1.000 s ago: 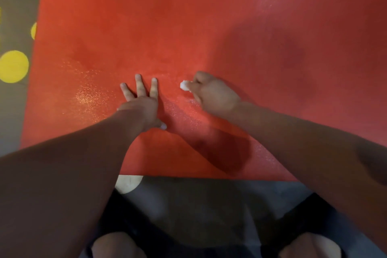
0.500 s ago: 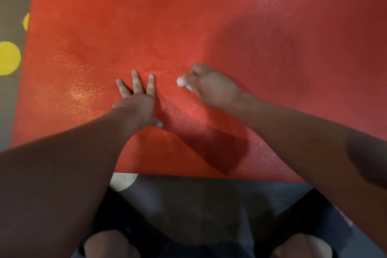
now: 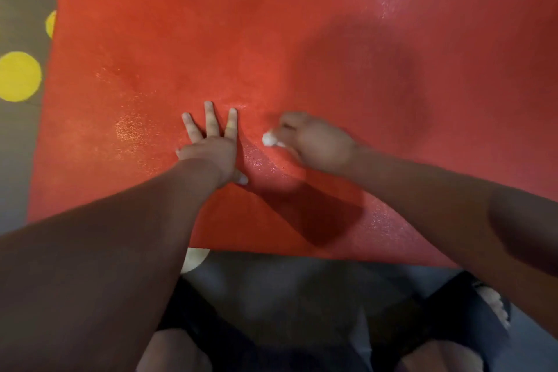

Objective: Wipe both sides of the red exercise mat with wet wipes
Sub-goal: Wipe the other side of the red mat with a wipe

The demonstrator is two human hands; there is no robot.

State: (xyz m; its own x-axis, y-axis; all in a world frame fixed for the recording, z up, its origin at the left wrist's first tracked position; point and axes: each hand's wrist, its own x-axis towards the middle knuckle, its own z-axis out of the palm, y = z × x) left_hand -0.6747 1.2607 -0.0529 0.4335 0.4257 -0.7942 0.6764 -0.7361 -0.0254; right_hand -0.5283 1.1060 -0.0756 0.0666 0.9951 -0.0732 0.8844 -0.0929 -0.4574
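Head view, mid-wipe: left hand (image 3: 211, 151) presses fingers (image 3: 210, 118) splayed flat on red mat (image 3: 271, 24); beside them, right hand (image 3: 317, 145) pinches wet wipe (image 3: 269, 139); next, probably sweep unwiped areas.

Grey floor (image 3: 18, 160) showing along left and bottom edges; yellow dots (image 3: 18, 76) lying on it; pale dot (image 3: 194, 258) peeking out; dim light falling.

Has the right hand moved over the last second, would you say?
Yes; the right hand, gripping the wipe, slid slightly toward the near edge of the mat.
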